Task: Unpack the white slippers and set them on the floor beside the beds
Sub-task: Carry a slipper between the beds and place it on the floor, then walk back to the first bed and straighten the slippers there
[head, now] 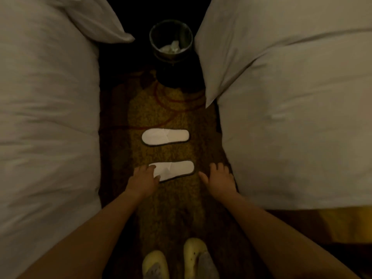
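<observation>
Yellow clogs (175, 258) stand nearest. Nearer flat white slipper (173, 170) lies crosswise on the patterned carpet (171, 208) between the beds; left hand (144, 177) touches its toe end, right hand (219, 176) spread open just beside its heel.

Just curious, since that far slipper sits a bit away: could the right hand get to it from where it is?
Probably yes. The right hand is open on the carpet beside the near slipper, and only bare carpet lies between it and the far slipper; the bin stands farther off.
</observation>
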